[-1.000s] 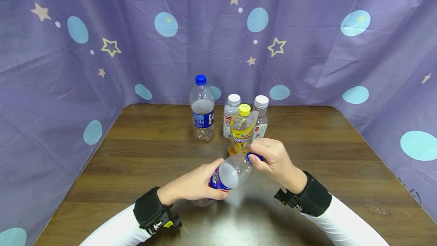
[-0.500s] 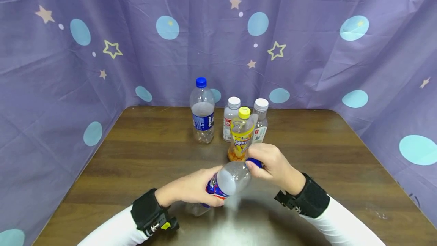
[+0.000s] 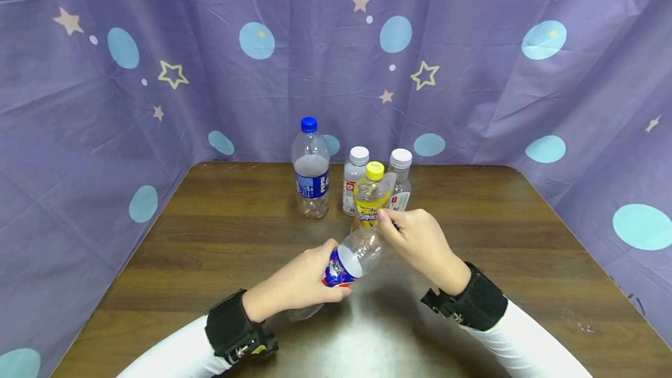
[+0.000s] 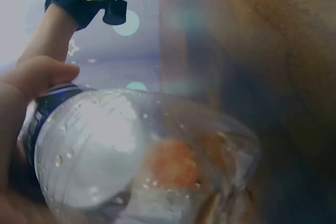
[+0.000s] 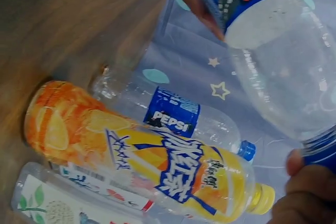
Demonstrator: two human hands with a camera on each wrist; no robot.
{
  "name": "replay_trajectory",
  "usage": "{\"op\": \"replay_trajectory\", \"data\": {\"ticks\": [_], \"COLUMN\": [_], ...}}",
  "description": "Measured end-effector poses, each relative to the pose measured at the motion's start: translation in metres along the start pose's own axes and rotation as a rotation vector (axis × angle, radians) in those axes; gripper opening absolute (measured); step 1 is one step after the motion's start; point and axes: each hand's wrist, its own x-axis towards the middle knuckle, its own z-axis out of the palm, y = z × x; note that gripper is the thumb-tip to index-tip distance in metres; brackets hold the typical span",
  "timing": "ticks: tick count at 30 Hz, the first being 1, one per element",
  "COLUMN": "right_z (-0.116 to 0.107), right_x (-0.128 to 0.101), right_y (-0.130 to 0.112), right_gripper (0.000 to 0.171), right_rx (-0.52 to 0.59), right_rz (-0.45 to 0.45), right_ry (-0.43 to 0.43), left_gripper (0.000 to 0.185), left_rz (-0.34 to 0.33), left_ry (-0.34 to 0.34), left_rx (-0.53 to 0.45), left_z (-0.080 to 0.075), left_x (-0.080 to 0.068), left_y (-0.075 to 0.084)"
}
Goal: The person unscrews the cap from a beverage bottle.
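Note:
A clear soda bottle [image 3: 363, 251] with a blue and red label is held tilted above the table, its neck toward the upper right. My left hand [image 3: 299, 279] grips it around the label, thumb and fingers on opposite sides. With curled fingers, my right hand [image 3: 417, 241] pinches the blue cap [image 5: 321, 151], which is mostly hidden behind the fingers in the head view. In the left wrist view the bottle's ribbed base [image 4: 226, 166] fills the foreground, with water drops on the plastic. Just behind the bottle's neck stands a yellow-capped iced tea bottle [image 3: 367, 203].
An upright Pepsi bottle [image 3: 312, 185] with a blue cap stands at the back of the wooden table [image 3: 210, 238]. Two white-capped bottles, one left [image 3: 357, 177] and one right [image 3: 401, 177], stand behind the iced tea bottle. A purple curtain [image 3: 325, 39] hangs behind.
The held bottle dipped slightly, then rose again toward the iced tea bottle. My right hand has turned on the cap, covering more of it.

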Motion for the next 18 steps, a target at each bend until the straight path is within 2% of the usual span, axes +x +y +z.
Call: {"op": "replay_trajectory", "data": {"ticks": [6, 12, 15, 18], "right_z": [0.0029, 0.0017, -0.0001, -0.0013], "right_x": [-0.0055, -0.0041, -0.0005, 0.0034], "right_y": [0.0058, 0.007, 0.0065, 0.0043], "right_gripper": [0.055, 0.048, 0.045, 0.046], "right_rx": [0.081, 0.167, 0.21, 0.245], "right_rz": [-0.223, -0.482, -0.627, -0.78], "right_ry": [0.173, 0.305, 0.356, 0.395], "left_gripper": [0.053, 0.056, 0.056, 0.055], "left_rz": [0.094, 0.143, 0.169, 0.195], "left_ry": [-0.035, -0.096, -0.149, -0.237], "left_rx": [0.004, -0.036, -0.071, -0.141], "left_z": [-0.0029, -0.0051, -0.0064, -0.0086], "left_x": [-0.0017, -0.0033, -0.0034, -0.0036], "left_y": [-0.0057, -0.0068, -0.0072, -0.0083]}}
